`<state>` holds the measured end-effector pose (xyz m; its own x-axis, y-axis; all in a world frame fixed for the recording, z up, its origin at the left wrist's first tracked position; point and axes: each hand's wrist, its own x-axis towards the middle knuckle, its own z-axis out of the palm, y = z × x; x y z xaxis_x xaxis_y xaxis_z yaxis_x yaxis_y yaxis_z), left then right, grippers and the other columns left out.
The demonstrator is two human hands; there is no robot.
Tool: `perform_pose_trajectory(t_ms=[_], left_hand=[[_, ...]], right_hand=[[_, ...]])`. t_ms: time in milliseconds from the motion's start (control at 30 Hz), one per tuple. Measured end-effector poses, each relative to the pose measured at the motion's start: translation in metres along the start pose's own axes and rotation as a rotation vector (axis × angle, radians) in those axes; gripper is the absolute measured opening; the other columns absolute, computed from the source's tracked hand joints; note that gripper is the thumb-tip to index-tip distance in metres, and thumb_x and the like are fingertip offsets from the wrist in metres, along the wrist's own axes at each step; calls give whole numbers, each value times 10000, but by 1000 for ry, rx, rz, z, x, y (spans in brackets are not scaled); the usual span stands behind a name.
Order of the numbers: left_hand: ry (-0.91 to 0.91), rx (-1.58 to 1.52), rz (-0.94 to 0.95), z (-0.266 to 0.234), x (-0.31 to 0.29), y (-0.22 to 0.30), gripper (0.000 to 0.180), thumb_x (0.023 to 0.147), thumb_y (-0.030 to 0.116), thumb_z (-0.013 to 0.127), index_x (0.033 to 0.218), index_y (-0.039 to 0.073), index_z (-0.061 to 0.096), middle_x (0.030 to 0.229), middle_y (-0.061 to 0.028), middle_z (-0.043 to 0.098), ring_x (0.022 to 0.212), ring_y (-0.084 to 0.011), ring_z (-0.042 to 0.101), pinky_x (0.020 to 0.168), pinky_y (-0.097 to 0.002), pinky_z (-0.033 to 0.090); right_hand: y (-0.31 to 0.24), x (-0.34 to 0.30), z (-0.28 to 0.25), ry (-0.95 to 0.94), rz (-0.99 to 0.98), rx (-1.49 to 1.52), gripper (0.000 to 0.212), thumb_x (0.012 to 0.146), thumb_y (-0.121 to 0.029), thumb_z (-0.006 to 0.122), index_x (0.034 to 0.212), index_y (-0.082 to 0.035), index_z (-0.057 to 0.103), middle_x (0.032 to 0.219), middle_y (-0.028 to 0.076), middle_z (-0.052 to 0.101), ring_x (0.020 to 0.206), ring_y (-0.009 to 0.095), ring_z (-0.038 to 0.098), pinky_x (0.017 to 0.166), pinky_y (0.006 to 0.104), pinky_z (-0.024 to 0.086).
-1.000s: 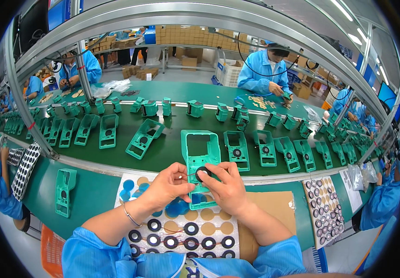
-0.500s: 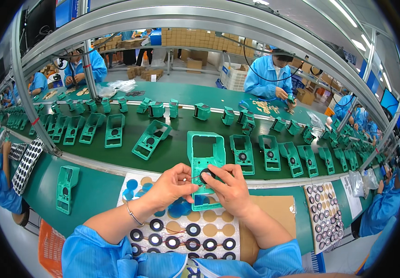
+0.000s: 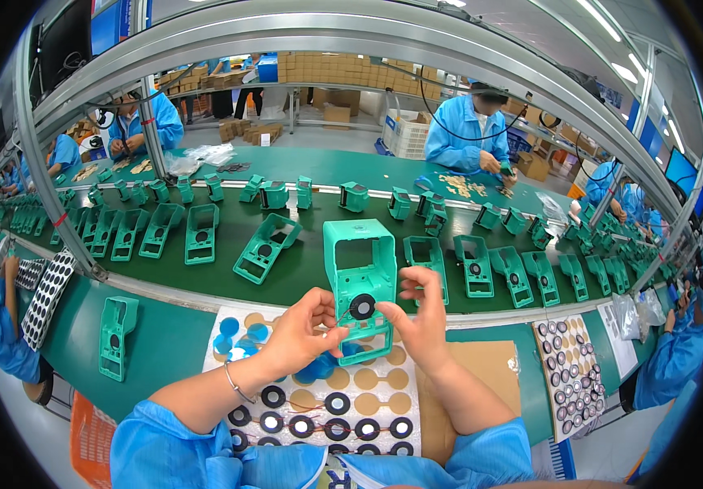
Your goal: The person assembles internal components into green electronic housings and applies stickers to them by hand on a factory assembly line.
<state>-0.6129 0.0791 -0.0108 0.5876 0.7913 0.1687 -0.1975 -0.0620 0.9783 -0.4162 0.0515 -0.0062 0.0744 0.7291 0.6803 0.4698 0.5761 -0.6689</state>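
Observation:
A green plastic housing [image 3: 361,265] is held upright and slightly tilted before me, above the white sheet. Low in it sits a round black speaker [image 3: 362,306], with a thin red wire running toward my left hand. My left hand [image 3: 312,328] grips the housing's lower left edge between thumb and fingers. On the other side my right hand [image 3: 421,318] has its fingers apart, raised beside the housing's right edge. Its thumb tip is next to the speaker; whether it touches cannot be made out. Beneath lies the white sheet [image 3: 343,456] with several ring-shaped speakers [image 3: 337,429] and blue film discs [image 3: 229,327].
Rows of green housings [image 3: 201,235] stand on the dark green conveyor [image 3: 303,281] ahead. One housing [image 3: 114,338] lies at left. Cardboard [image 3: 482,367] is under my right forearm; a board of speakers [image 3: 567,375] lies farther right. Co-workers [image 3: 470,130] sit across and at both sides.
My right hand has lifted off the speaker and opened to the right, so the speaker shows in full. The housing has risen and tilted slightly in my left hand.

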Motion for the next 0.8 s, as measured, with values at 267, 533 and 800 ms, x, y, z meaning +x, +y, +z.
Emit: perform_pose_trajectory(t_ms=[267,533,800], left_hand=[[-22,271,67,12,-12,6,280,835,7,563,1058,-13,394,954,-104,495,835,-141,528,603,-252,545],[-14,145,-93,-18,36,-7,253,803,-10,583,1024,-9,460,873,-82,559,615,-130,572,532,-256,501],[154,298,-410,-96,142,-50,109,802,93,605,812,-6,561,744,-53,533,655,-132,551,561,-247,480]], right_hand=[[12,-5,5,-381,606,669,317,825,-179,647,1070,-7,541,950,43,617,847,103,562,756,271,469],[28,3,13,-233,584,456,430,826,-293,645,1101,5,500,956,56,591,868,113,536,776,283,453],[-1,13,-8,-675,323,36,176,812,-205,615,853,-36,584,787,50,558,772,161,522,698,318,440]])
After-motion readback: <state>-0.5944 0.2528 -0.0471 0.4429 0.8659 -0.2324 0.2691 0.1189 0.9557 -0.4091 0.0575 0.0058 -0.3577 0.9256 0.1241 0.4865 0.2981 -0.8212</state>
